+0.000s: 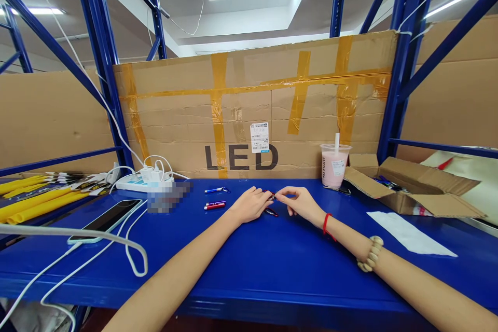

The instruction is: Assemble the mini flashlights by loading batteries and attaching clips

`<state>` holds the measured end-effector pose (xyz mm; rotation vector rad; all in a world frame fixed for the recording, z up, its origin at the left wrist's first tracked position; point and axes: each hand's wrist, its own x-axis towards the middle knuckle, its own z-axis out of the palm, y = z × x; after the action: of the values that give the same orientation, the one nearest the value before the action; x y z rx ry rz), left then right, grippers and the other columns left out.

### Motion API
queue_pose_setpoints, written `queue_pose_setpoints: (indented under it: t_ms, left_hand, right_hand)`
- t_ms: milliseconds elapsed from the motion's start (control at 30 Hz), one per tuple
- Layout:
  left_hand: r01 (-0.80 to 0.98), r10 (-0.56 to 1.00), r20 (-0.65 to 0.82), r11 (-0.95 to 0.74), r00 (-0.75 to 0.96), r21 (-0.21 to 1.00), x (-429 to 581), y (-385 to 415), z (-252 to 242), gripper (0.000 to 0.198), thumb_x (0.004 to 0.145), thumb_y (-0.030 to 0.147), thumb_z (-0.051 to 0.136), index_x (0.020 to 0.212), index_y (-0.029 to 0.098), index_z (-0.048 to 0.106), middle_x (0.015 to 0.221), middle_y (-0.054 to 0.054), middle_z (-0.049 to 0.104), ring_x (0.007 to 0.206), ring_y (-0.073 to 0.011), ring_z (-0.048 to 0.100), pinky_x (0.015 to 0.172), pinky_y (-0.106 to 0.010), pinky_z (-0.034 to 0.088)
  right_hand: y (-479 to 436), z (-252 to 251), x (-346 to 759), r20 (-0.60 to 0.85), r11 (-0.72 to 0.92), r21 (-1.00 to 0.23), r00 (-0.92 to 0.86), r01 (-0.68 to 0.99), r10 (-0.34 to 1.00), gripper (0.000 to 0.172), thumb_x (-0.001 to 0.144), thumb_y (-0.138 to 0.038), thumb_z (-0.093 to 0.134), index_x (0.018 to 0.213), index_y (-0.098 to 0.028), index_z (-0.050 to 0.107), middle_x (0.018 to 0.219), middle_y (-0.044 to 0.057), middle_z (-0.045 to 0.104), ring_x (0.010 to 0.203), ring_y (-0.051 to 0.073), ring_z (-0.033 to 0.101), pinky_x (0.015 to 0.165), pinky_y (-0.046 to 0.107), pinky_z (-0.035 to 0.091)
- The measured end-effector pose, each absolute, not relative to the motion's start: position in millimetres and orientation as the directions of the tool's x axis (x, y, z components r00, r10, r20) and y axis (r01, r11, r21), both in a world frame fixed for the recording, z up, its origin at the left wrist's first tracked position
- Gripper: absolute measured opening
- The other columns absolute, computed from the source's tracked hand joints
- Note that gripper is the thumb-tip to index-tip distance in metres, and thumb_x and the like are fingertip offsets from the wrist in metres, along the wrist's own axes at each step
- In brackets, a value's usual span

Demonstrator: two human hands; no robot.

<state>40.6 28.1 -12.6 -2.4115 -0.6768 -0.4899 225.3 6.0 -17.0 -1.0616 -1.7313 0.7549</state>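
Desk blue. Cardboard brown w/ orange-yellow tape, black "LED" print. Cup pink. Red torch, blue torch. Cables white, tubes yellow. Wrist cord red, beads beige. Pinched part dark.

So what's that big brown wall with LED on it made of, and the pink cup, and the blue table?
The brown wall looks like cardboard: matte, creased, patched with tape. The pink cup looks like clear plastic: glossy, with see-through sides. The blue table is probably painted metal: smooth, with a soft sheen.
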Motion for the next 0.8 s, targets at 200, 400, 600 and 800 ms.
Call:
queue_pose_setpoints:
  t_ms: [200,400,600,800]
  left_hand:
    - [0.56,0.342,0.482,-0.705,0.806,-0.435,40.4,29.2,-13.7,0.031,0.096,0.03,0.023,0.1,0.014,0.049,0.08,-0.006,0.06,0.076,-0.0171,0.056,0.072,-0.029,0.04]
    - [0.559,0.341,0.484,-0.706,0.806,-0.434,40.7,31.0,-15.4,0.03,0.096,0.03,0.024,0.097,0.014,0.049,0.078,-0.006,0.06,0.076,-0.0174,0.058,0.073,-0.029,0.041]
    - [0.56,0.34,0.484,-0.703,0.806,-0.438,41.0,30.0,-14.4,0.03,0.096,0.031,0.022,0.096,0.015,0.048,0.077,-0.006,0.06,0.076,-0.0175,0.058,0.071,-0.029,0.041]
    - [0.546,0.342,0.454,-0.698,0.823,-0.464,41.3,28.4,-12.2,0.029,0.096,0.03,0.023,0.095,0.014,0.048,0.077,-0.005,0.061,0.074,-0.0175,0.057,0.069,-0.029,0.039]
  right_hand:
    - [7.2,-17.4,225.5,0.398,0.44,-0.838,-0.189,0.323,0.898,0.042,0.065,-0.054,0.062,0.075,-0.014,0.064,0.064,0.003,0.064,0.035,0.006,0.047,0.033,0.019,0.031]
    - [6.5,-16.6,225.6,0.393,0.435,-0.839,-0.189,0.326,0.9,0.041,0.065,-0.053,0.062,0.075,-0.014,0.063,0.06,0.002,0.062,0.035,0.006,0.046,0.032,0.018,0.03]
    - [5.5,-15.8,224.4,0.389,0.427,-0.845,-0.18,0.321,0.904,0.043,0.062,-0.055,0.063,0.074,-0.014,0.064,0.06,0.002,0.063,0.034,0.006,0.047,0.032,0.019,0.03]
    - [5.5,-16.6,224.0,0.392,0.434,-0.842,-0.189,0.321,0.9,0.041,0.065,-0.054,0.062,0.075,-0.014,0.063,0.066,0.003,0.065,0.034,0.005,0.047,0.032,0.018,0.031]
